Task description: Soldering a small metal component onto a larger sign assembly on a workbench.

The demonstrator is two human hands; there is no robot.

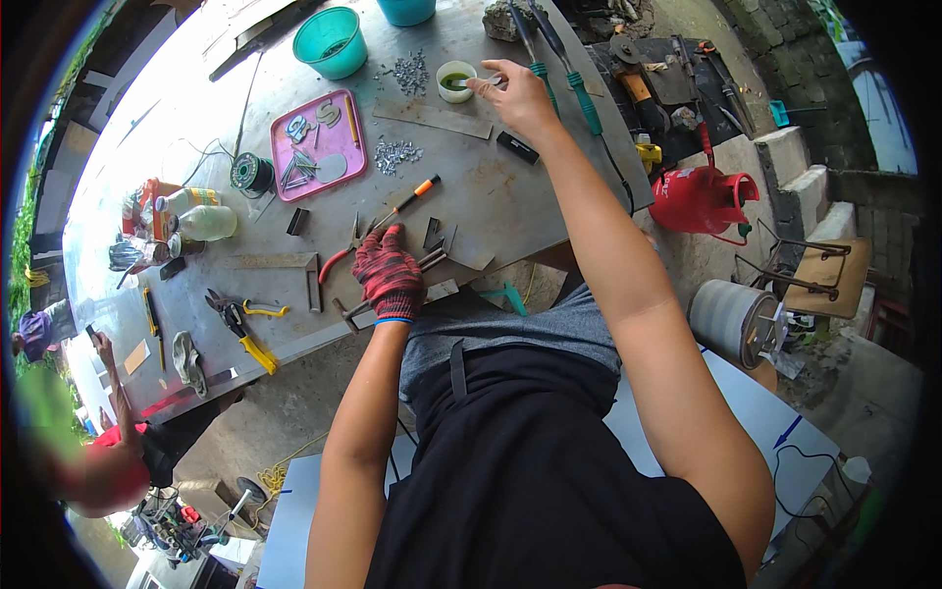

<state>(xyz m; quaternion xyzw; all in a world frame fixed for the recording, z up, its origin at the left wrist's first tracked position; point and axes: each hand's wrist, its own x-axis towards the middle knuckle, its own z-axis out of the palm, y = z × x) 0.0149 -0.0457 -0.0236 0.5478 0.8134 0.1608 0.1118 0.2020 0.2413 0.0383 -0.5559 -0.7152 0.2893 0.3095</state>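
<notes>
My bare right hand [512, 95] reaches to the far side of the metal table and pinches a thin pale stick [465, 83]. Its lower end dips into a small white cup [444, 90] with green liquid inside. Near the front edge, my left hand [390, 273] wears a red and black glove. Its fingers are curled downward on the work surface, and whatever they grip is hidden. Close around the glove are red-handled pliers [337, 263], an orange and black screwdriver-like tool [417, 193], short metal rods [432, 259] and a hammer [345, 314].
A pink tray [277, 147] holds metal shapes. Piles of small metal parts [397, 157] lie beside it. Teal buckets [329, 49], a solder wire spool [252, 173], bottles [208, 223] and yellow-handled cutters [257, 353] surround it. A red gas cylinder [697, 201] stands right; another person [108, 461] is left.
</notes>
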